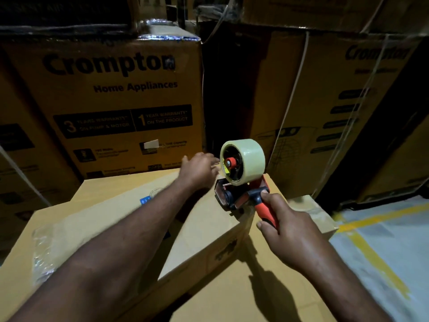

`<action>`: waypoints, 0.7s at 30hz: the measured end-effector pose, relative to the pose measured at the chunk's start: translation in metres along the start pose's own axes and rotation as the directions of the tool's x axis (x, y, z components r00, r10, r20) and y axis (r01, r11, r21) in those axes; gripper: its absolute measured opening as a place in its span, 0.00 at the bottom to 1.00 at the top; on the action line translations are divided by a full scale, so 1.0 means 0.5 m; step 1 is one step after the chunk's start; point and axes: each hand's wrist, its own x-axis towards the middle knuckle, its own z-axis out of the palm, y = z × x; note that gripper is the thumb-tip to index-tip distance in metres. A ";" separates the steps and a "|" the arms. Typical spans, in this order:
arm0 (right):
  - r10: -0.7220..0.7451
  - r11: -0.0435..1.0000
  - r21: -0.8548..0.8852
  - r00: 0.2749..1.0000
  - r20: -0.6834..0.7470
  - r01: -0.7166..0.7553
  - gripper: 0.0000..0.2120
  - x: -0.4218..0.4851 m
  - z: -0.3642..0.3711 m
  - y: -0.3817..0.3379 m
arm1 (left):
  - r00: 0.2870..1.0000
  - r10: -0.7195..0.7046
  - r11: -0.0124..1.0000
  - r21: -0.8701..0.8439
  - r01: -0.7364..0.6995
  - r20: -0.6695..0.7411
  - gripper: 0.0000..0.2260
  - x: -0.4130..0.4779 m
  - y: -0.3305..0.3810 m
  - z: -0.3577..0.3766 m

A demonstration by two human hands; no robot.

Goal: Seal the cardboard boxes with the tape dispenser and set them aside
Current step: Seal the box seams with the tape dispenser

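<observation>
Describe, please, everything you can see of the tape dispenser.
The tape dispenser has a red and black frame, seemingly plastic, and an orange handle with black trim. A fat roll of tape, pale and glossy, sits on its red hub, standing on edge above the frame. Its front end rests on the top of the cardboard box, near the right edge. The right hand grips the handle. The left hand reaches beside the roll; blur hides any contact.
</observation>
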 end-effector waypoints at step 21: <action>-0.022 1.000 -0.018 1.000 0.001 0.022 0.27 -0.136 -0.014 0.088 | 0.936 0.093 0.989 0.076 -0.126 0.338 0.24 -0.019 0.031 -0.002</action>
